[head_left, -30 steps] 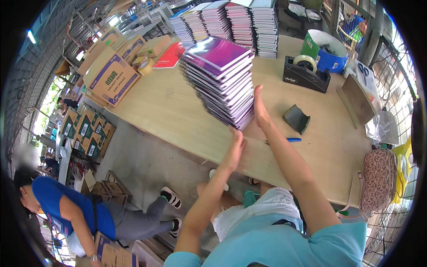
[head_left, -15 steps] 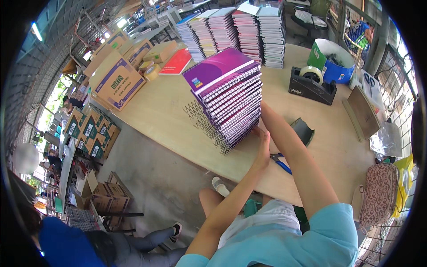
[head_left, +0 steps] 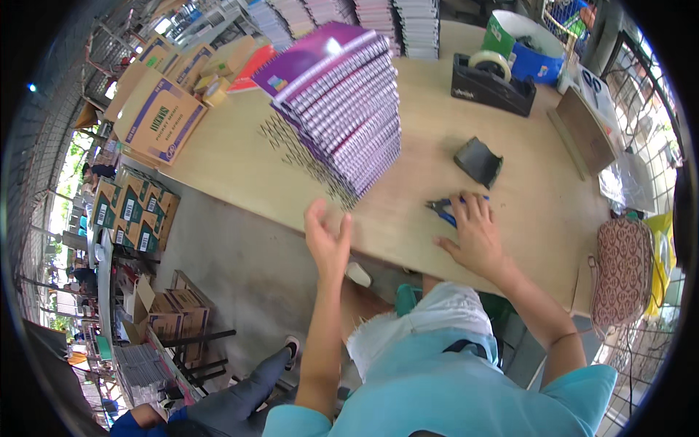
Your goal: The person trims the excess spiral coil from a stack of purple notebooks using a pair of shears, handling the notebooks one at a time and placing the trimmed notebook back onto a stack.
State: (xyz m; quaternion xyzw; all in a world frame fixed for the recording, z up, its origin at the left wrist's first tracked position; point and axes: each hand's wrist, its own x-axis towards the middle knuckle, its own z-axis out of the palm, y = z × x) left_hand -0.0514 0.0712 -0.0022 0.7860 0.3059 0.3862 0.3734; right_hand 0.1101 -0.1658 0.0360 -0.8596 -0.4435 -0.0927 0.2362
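Observation:
A tall stack of purple spiral-bound notebooks (head_left: 342, 109) stands on the table, its wire bindings facing right and toward me. Loose wire coils (head_left: 295, 156) jut out along the stack's left side. My left hand (head_left: 328, 237) is raised by the table's near edge, just below the stack, fingers apart and holding nothing. Over a pair of blue-handled cutting pliers (head_left: 441, 210) lies my right hand (head_left: 477, 233), palm down with the fingers spread. Its fingers cover part of the handles. A dark, open-ended holder (head_left: 478, 162) sits just beyond that hand.
Behind the stack are more notebook piles (head_left: 417, 29) and a red notebook (head_left: 253, 69). Cardboard boxes (head_left: 162, 120) stand at the left. A black tape dispenser (head_left: 493, 86), a blue-green tub (head_left: 535, 54) and a patterned bag (head_left: 622, 273) are on the right. A person sits at lower left.
Both hands have left the notebook stack. My left hand has drawn back toward the table edge; my right has moved right onto the pliers. The view has shifted, placing the stack farther up and left.

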